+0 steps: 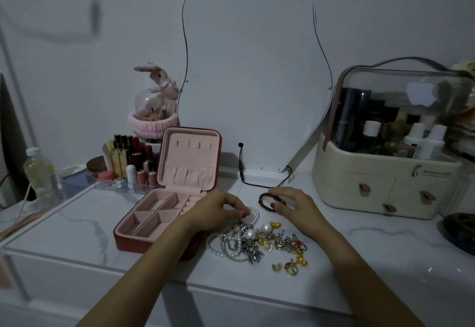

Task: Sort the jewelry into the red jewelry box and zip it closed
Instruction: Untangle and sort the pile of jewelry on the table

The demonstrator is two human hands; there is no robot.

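Open marble desk (77, 226) left of the red jewelry box (159, 221); bare stretch right of the jewelry heap (257, 241). Blocked behind by upright lid (190, 157), lipstick organizer (128, 169), black cable (259, 182), cream cosmetics case (385, 180). Possibly a dark dish (460, 231) far right.

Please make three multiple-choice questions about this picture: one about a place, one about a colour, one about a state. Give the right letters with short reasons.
1. Where does the jewelry pile lie?
A. inside the box
B. on the table, right of the box
C. in a drawer

2. What colour is the bead bracelet in the right hand?
A. dark red
B. blue
C. green

3. How is the red jewelry box?
A. zipped shut
B. open, lid upright
C. upside down

Answers: 1 B, the heap rests on marble beside the box. 2 A, its beads are dark red. 3 B, the pink lining and compartments show.
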